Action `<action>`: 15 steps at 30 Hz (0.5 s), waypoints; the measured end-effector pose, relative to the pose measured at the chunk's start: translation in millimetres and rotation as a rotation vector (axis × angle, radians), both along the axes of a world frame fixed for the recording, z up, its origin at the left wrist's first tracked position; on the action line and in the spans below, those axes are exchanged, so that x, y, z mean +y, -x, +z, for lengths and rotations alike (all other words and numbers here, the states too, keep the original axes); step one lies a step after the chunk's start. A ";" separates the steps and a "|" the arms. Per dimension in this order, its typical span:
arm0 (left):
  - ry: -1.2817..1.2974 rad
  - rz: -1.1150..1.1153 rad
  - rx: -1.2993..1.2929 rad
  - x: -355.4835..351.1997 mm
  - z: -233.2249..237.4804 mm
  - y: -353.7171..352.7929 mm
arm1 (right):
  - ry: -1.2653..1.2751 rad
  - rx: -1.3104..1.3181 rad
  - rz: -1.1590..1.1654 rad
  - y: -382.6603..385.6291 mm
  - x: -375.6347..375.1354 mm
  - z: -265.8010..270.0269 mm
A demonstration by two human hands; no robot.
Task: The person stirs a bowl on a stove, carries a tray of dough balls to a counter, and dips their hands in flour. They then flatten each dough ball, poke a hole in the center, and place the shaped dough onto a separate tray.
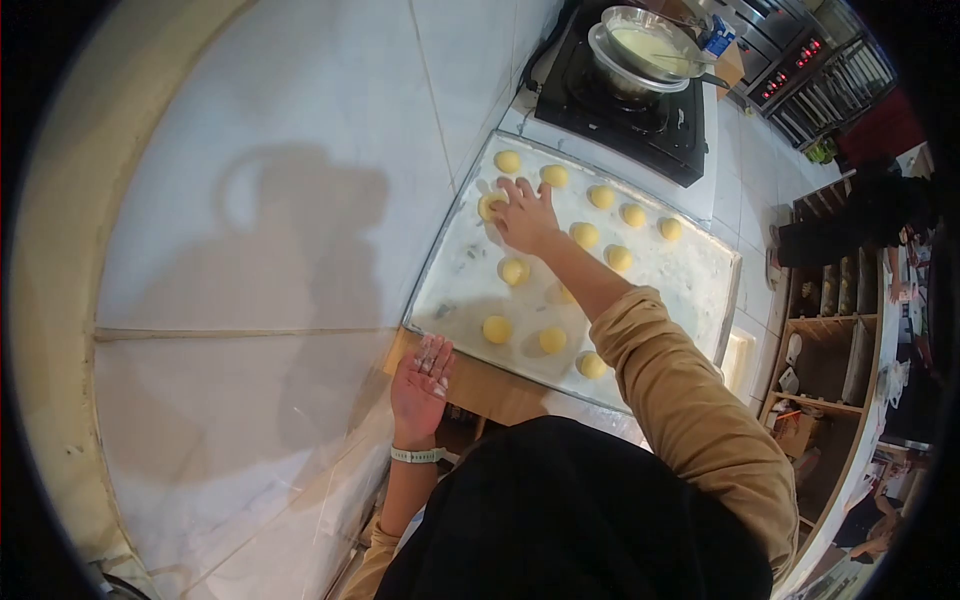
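A floured baking tray point(455, 285) lies on the counter with several round yellow dough balls in rows. My right hand point(524, 213) reaches across the tray, its fingers pressed on a dough ball point(489, 206) near the tray's far left side. Other dough balls point(497, 329) lie nearer to me. My left hand point(422, 383) rests flat, fingers apart and dusted with flour, on the wooden counter edge point(480, 385) just below the tray's near corner. It holds nothing. A pale watch band circles that wrist.
A black gas stove point(610, 125) stands beyond the tray, with a metal bowl point(648, 42) of pale batter on it. White tiled wall point(280, 200) fills the left. Wooden shelves point(835, 350) and ovens point(790, 60) stand at right, with another person by the shelves.
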State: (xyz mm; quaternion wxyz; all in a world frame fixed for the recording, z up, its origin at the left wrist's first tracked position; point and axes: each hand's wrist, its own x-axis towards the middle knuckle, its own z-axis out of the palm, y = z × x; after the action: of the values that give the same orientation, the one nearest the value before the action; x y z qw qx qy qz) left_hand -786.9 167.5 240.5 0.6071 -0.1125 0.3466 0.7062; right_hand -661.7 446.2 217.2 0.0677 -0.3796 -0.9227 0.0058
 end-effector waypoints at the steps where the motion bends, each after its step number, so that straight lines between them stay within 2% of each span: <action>1: -0.012 0.002 -0.015 -0.4 1.0 -0.5 | -0.008 0.010 -0.005 1.1 -2.3 -2.8; 4: -0.025 -0.028 -0.002 1.8 4.1 -4.6 | -0.064 0.038 -0.006 3.7 -1.4 -21.7; 6: -0.028 -0.070 0.028 5.0 5.1 -10.4 | -0.244 -0.088 0.017 6.6 3.0 -34.4; 7: -0.057 -0.117 0.062 6.5 5.0 -13.6 | -0.254 -0.077 -0.007 6.7 0.9 -27.5; 9: -0.095 -0.186 0.108 13.4 10.6 -21.0 | 0.180 0.040 -0.153 6.3 -15.1 -8.4; 11: -0.100 -0.265 0.302 19.9 19.8 -33.8 | 0.526 0.214 -0.174 -1.0 -39.6 8.5; 13: -0.109 -0.279 0.340 26.2 27.2 -45.2 | 0.721 0.321 -0.106 -19.6 -85.7 37.7; 15: -0.128 -0.294 0.367 34.8 28.4 -55.4 | 0.650 0.442 -0.064 -41.5 -135.3 48.9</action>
State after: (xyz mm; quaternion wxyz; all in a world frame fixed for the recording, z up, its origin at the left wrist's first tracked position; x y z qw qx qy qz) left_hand -731.5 202.3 268.9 0.6359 0.1081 0.4184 0.6394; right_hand -620.2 310.9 266.1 0.1413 -0.3993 -0.8235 0.3774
